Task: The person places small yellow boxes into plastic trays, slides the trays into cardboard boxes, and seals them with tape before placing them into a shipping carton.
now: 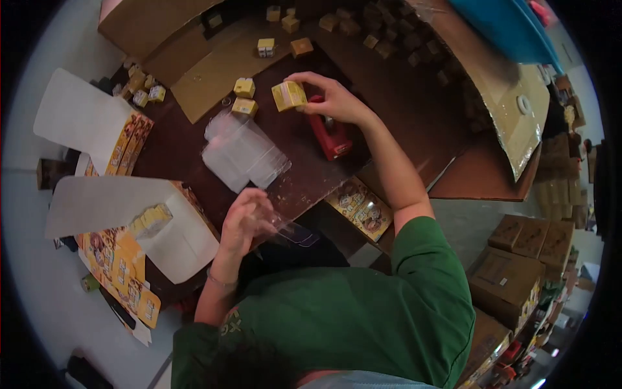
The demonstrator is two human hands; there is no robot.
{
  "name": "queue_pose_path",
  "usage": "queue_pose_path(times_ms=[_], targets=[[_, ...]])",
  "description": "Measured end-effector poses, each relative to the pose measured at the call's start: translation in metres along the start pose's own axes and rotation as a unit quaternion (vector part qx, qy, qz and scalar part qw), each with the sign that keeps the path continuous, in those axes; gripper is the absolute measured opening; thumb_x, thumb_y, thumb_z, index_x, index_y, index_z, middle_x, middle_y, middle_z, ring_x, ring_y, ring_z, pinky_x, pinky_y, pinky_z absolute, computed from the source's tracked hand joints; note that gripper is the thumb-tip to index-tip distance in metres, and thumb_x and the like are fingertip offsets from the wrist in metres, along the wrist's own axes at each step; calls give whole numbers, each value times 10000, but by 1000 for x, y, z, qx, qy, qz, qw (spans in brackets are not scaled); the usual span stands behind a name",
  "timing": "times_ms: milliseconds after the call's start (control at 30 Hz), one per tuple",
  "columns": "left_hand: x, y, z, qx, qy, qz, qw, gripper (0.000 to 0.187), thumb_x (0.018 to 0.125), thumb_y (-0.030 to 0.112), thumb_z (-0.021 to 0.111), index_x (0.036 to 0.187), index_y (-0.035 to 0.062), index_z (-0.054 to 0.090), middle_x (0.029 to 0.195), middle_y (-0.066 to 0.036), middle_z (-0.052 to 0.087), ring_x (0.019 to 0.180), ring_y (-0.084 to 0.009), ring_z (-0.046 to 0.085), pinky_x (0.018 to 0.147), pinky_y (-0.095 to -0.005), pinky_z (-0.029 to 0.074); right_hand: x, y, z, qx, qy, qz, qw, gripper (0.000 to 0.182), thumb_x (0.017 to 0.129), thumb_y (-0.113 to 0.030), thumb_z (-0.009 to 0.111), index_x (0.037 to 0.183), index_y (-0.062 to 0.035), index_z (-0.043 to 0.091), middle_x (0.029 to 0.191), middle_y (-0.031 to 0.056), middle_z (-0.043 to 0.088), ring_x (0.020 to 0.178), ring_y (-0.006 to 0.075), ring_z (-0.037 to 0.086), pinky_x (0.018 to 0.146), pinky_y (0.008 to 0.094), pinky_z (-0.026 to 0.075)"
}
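Observation:
My right hand [332,98] is closed on a small yellow box [289,96], held above the dark table beside a red tape dispenser [332,139]. Nearer my body, my left hand [247,217] grips a clear plastic sleeve [285,228], which looks thin and partly see-through. Between the two hands lies a pile of flat clear plastic sleeves [243,150]. Two more small yellow boxes, one at the back [244,87] and one in front [244,107], rest just beyond that pile.
An open carton with a white inside [184,249] stands at the left, a row of small yellow boxes [151,220] in it. Many small boxes [414,42] lie at the far right inside a large cardboard box [479,84]. A printed carton [360,206] sits below the table edge.

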State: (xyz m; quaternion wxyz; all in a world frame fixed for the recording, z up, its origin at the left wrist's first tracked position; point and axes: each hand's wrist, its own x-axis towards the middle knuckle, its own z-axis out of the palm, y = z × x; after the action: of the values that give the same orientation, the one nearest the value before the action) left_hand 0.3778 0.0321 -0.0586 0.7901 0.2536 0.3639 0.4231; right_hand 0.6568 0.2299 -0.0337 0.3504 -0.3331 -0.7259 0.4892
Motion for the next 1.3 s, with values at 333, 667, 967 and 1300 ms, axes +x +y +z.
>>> queue_pose_path(times_ms=[333,667,967,1300], targets=[[0,-5,30,116,-69,32,990,555,898,231,665,1365,53,422,1069,-64,612,872,-142,630,646,-271,568,-109,-63,106,39,-63,-85,994,611,790,8,682,1372,-117,545,1379,118,477,1251,261,515,1035,366,435],[-25,-10,-1,103,-202,9,974,611,859,337,699,1327,24,461,1037,-115,624,915,-208,649,669,-313,589,-106,-74,114,170,-82,-42,981,619,974,-389,521,1474,-48,393,1459,114,471,1343,232,433,1099,366,324],[-44,-32,25,-203,-353,14,913,778,909,687,466,1214,-29,485,948,-131,564,809,-235,588,588,-307,536,-99,-56,173,511,-218,38,830,886,843,-459,719,1439,85,351,1396,203,495,1259,291,531,1086,403,393],[-28,-11,-19,-110,87,161,977,507,980,453,512,1314,72,513,1089,-70,628,1039,-244,607,903,-462,526,-126,-107,162,237,84,18,968,653,743,-11,809,1339,7,544,1206,80,611,1045,128,603,903,277,500]])
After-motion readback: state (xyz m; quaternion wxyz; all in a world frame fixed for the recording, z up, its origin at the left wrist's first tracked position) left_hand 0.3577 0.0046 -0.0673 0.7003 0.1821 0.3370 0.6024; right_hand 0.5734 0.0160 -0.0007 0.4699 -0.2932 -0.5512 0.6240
